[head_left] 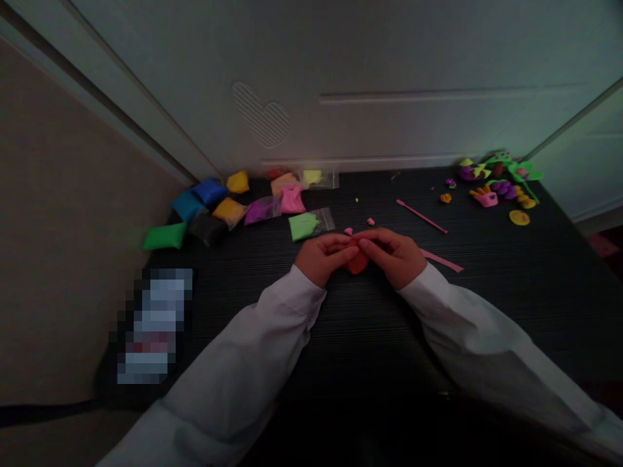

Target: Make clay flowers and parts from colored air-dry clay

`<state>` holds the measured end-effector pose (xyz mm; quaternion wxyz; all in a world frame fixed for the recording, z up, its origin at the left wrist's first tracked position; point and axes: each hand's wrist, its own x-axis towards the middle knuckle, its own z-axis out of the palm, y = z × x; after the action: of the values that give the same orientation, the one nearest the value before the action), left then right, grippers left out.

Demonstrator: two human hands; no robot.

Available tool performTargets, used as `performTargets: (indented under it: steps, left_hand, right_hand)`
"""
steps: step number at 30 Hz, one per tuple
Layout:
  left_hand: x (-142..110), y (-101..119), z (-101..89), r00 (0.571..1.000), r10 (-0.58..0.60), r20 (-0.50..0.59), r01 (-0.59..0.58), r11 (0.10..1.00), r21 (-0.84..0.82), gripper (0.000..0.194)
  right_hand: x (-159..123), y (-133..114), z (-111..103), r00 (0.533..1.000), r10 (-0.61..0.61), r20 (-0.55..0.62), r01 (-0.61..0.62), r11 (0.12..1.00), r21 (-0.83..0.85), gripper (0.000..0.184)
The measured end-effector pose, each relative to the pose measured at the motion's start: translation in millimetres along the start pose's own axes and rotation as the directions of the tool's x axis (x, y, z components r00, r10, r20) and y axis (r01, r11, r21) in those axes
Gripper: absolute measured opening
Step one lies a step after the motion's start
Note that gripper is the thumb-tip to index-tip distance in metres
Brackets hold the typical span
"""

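Both my hands meet over the middle of the dark table around a piece of red modelling clay [359, 261]. Its left side is pinched by the fingers of my left hand [325, 257]. My right hand [392, 254] grips its upper right edge between thumb and fingers, which partly hide it. Just beyond my fingertips lie two small pink clay pieces [370, 221]. A pink flat modelling tool [445, 261] pokes out beside my right wrist, and a thin pink stick tool [421, 216] lies farther back.
Bags of coloured clay, among them a light green bag [304, 226] and a green bag [165, 237], fill the back left. Small clay figures [487, 196] stand at the back right. A pixelated screen [158, 324] is at left. A white panel [389, 130] rises behind the table.
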<state>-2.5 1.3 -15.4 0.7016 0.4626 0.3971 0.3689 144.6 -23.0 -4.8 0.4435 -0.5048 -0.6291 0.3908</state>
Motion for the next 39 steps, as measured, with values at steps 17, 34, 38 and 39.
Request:
performTargets:
  steps: [17,34,38,39]
  left_hand:
    - [0.5,-1.0,0.6,0.995,0.014,-0.103,-0.013,1.000,0.014,0.022]
    - [2.2,-2.1,-2.3,0.998,-0.039,-0.052,0.031,0.989,-0.147,0.027]
    - [1.5,-0.4,-2.5,0.999,-0.041,-0.021,0.036,0.979,-0.202,0.025]
    - [1.3,-0.1,-2.5,0.999,-0.039,-0.015,0.034,0.976,-0.216,0.024]
  right_hand:
    - [0.8,3.2,1.2,0.984,0.176,-0.031,-0.173,0.982,0.070,0.022]
    - [2.8,5.2,4.3,0.978,0.205,-0.045,-0.180,0.929,0.323,0.019]
    - [1.2,3.8,4.0,0.982,0.186,-0.024,-0.174,0.950,0.258,0.022]
    - [0.9,3.8,4.3,0.982,0.186,-0.012,-0.177,0.948,0.263,0.024]
